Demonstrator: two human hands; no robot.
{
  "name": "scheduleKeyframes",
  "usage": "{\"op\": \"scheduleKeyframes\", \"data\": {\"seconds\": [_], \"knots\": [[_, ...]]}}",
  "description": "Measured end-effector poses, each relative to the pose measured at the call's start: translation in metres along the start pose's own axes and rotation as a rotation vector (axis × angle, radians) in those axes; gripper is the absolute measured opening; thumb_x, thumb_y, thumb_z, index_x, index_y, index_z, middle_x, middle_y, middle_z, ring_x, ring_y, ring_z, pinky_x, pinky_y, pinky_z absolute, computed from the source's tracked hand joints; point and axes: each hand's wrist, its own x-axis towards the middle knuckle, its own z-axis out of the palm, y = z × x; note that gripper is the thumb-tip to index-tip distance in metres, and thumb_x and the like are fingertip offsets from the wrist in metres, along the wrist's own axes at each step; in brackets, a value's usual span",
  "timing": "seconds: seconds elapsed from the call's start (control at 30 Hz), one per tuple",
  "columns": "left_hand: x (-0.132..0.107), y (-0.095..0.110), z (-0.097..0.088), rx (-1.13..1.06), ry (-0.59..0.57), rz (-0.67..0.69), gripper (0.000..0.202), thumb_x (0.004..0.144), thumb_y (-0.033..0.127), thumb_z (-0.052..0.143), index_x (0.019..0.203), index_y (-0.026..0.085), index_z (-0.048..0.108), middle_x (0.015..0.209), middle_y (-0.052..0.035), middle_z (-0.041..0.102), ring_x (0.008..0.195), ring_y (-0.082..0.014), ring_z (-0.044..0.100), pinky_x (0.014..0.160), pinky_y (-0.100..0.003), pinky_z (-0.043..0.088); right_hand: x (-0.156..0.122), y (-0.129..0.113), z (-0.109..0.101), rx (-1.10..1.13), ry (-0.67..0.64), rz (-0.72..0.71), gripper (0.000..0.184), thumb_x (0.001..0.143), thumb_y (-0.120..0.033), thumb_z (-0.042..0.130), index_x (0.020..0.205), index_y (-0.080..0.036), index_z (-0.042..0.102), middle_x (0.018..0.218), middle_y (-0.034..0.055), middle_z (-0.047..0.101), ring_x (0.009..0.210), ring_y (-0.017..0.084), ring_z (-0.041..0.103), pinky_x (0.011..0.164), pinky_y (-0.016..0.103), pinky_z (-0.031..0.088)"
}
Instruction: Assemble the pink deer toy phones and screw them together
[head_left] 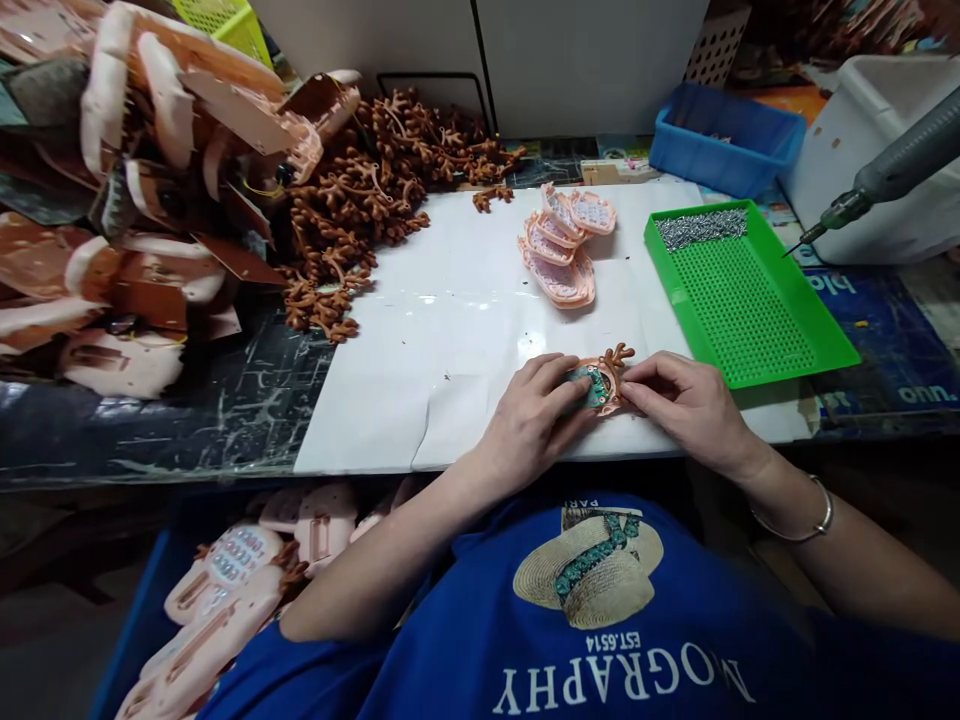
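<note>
My left hand [536, 410] is closed around a small pink plastic shell [611, 400], holding it against the white work surface. Inside the shell lies a green circuit board [598, 385], partly under my left fingers. From the shell's upper edge sticks out a brown antler-shaped piece [618, 356]. My right hand [686, 405] has thumb and forefinger pinched together at the shell's right edge; whatever is between the fingertips is too small or hidden to make out. Several pink keypad shells [559, 250] lie stacked beyond my hands.
A green tray [757, 300] with small metal screws [705, 226] stands right, under a hanging electric screwdriver [862, 195]. Brown antler pieces [352, 210] and wired pink shells [150, 200] pile up left. Blue bin [724, 140] stands behind; finished-looking pink pieces [225, 590] fill a crate below.
</note>
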Motion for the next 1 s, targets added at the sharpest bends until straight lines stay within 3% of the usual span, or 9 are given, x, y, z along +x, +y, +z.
{"op": "scheduleKeyframes", "data": {"seconds": [0.17, 0.33, 0.4, 0.47, 0.57, 0.67, 0.83, 1.0], "knots": [[0.003, -0.002, -0.002, -0.029, -0.030, 0.001, 0.024, 0.094, 0.029, 0.061, 0.112, 0.013, 0.064, 0.121, -0.0169, 0.063, 0.116, -0.0263, 0.057, 0.098, -0.046, 0.055, 0.006, 0.002, -0.002, -0.123, -0.074, -0.070, 0.007, 0.088, -0.019, 0.065, 0.082, -0.016, 0.068, 0.078, 0.0013, 0.068, 0.071, 0.013, 0.063, 0.066, 0.026, 0.046], [0.002, -0.002, -0.006, -0.044, -0.046, 0.008, 0.023, 0.095, 0.029, 0.060, 0.113, 0.015, 0.063, 0.123, -0.0163, 0.063, 0.116, -0.0257, 0.057, 0.098, -0.047, 0.055, 0.010, 0.000, -0.008, -0.209, -0.207, -0.052, 0.006, 0.088, -0.021, 0.066, 0.083, -0.018, 0.066, 0.083, 0.0008, 0.069, 0.074, 0.014, 0.063, 0.069, 0.028, 0.046], [-0.002, -0.001, -0.008, -0.053, -0.059, 0.008, 0.023, 0.095, 0.028, 0.059, 0.115, 0.016, 0.062, 0.124, -0.0160, 0.062, 0.116, -0.0253, 0.057, 0.097, -0.047, 0.055, 0.008, -0.001, -0.008, -0.226, -0.163, -0.090, 0.012, 0.091, -0.024, 0.064, 0.080, -0.019, 0.065, 0.083, 0.0017, 0.066, 0.075, 0.014, 0.062, 0.069, 0.029, 0.047], [-0.005, 0.000, -0.010, -0.062, -0.066, 0.016, 0.024, 0.095, 0.027, 0.059, 0.116, 0.015, 0.061, 0.125, -0.0167, 0.062, 0.116, -0.0251, 0.057, 0.096, -0.047, 0.055, 0.005, 0.000, -0.006, -0.255, -0.024, -0.146, 0.016, 0.092, -0.026, 0.063, 0.079, -0.018, 0.063, 0.085, 0.0037, 0.063, 0.075, 0.015, 0.061, 0.067, 0.029, 0.048], [-0.009, 0.003, -0.012, -0.057, -0.064, 0.024, 0.023, 0.095, 0.025, 0.060, 0.115, 0.012, 0.062, 0.125, -0.0182, 0.062, 0.117, -0.0257, 0.056, 0.097, -0.047, 0.055, 0.006, 0.003, 0.001, -0.262, 0.105, -0.206, 0.010, 0.093, -0.026, 0.062, 0.096, -0.017, 0.066, 0.100, 0.0088, 0.065, 0.089, 0.018, 0.064, 0.075, 0.032, 0.052], [-0.010, 0.004, -0.013, -0.056, -0.076, 0.009, 0.022, 0.095, 0.026, 0.060, 0.114, 0.014, 0.062, 0.125, -0.0174, 0.062, 0.117, -0.0260, 0.056, 0.098, -0.048, 0.055, 0.011, 0.005, 0.006, -0.191, -0.003, -0.207, 0.014, 0.094, -0.023, 0.060, 0.106, -0.019, 0.067, 0.102, 0.0070, 0.070, 0.097, 0.019, 0.066, 0.085, 0.034, 0.053], [-0.010, 0.003, -0.012, -0.058, -0.075, 0.002, 0.023, 0.095, 0.027, 0.059, 0.114, 0.015, 0.063, 0.125, -0.0171, 0.063, 0.117, -0.0265, 0.057, 0.097, -0.048, 0.056, 0.019, -0.001, 0.002, -0.171, -0.115, -0.112, 0.010, 0.092, -0.022, 0.063, 0.094, -0.019, 0.072, 0.088, 0.0039, 0.071, 0.083, 0.017, 0.067, 0.075, 0.032, 0.052], [-0.011, 0.002, -0.011, -0.073, -0.073, 0.005, 0.024, 0.095, 0.028, 0.060, 0.115, 0.015, 0.063, 0.126, -0.0167, 0.063, 0.117, -0.0263, 0.057, 0.097, -0.047, 0.055, 0.021, -0.005, -0.002, -0.185, -0.135, -0.052, 0.012, 0.091, -0.025, 0.063, 0.090, -0.018, 0.073, 0.086, 0.0047, 0.071, 0.080, 0.017, 0.066, 0.074, 0.032, 0.050]]}}
